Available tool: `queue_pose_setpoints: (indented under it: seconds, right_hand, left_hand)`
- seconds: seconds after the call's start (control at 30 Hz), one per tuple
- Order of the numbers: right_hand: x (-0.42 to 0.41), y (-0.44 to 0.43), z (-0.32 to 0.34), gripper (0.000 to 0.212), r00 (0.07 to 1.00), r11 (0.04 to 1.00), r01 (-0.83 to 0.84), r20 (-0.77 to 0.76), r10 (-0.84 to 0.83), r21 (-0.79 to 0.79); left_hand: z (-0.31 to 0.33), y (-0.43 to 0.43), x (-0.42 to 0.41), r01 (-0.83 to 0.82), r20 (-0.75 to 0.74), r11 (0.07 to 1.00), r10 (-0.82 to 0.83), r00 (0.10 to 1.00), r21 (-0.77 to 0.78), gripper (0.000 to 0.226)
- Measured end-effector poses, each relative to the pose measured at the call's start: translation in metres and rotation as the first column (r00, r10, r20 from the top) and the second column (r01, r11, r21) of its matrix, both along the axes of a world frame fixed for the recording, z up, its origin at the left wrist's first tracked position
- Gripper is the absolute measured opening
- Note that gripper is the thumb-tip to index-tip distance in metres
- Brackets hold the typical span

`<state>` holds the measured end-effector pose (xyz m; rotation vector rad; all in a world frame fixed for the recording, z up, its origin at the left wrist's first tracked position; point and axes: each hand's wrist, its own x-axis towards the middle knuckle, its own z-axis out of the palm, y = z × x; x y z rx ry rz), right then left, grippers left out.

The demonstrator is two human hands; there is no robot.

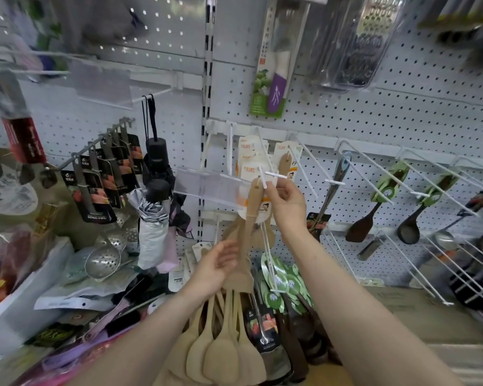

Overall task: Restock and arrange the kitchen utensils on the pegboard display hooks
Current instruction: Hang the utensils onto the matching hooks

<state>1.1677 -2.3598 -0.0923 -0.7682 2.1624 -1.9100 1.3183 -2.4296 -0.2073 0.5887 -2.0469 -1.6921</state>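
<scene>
The wooden spatula (pixel 250 218), pinched at its top by fingers of the right hand (pixel 287 203), should be threaded squarely onto the hook (pixel 263 180), steadied at 7 o'clock by the slack, parted fingers of the left hand (pixel 216 267).

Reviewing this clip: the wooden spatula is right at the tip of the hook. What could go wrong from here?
1. The right hand pinches the top of the wooden spatula at the tip of the white hook; if it is let go before it is seated, it may drop onto the spatulas below.
2. The left hand is open beside the handle and may not catch it.
3. The clear label holder is close by and could be knocked.
</scene>
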Motion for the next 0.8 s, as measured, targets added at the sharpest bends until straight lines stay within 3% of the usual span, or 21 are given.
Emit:
queue_pose_setpoints:
  seconds: [0.3,0.4,0.57,0.7,0.8]
  right_hand:
    - [0.042,0.035,-0.071,0.02,0.997,0.974,0.074,-0.045,-0.066,0.216]
    - [0.067,0.047,-0.1,0.031,0.994,0.969,0.063,-0.098,-0.041,0.24]
    - [0.103,0.063,-0.155,0.03,0.989,0.968,0.071,-0.146,-0.036,0.242]
    - [0.12,0.075,-0.198,0.04,0.992,0.938,0.082,-0.117,-0.045,0.337]
    - [0.119,0.08,-0.227,0.03,0.998,0.887,0.04,-0.068,-0.01,0.459]
  left_hand:
    - [-0.031,0.009,0.036,-0.142,0.018,0.989,0.142,0.99,-0.029,0.041]
    - [-0.038,0.014,0.054,-0.209,-0.018,0.977,0.209,0.978,-0.046,0.039]
    - [-0.057,0.023,0.087,-0.332,-0.034,0.941,0.33,0.943,-0.062,0.032]
    - [-0.094,0.023,0.102,-0.348,0.077,0.935,0.353,0.932,-0.075,0.026]
    - [-0.121,0.022,0.102,-0.358,0.153,0.931,0.364,0.919,-0.065,0.027]
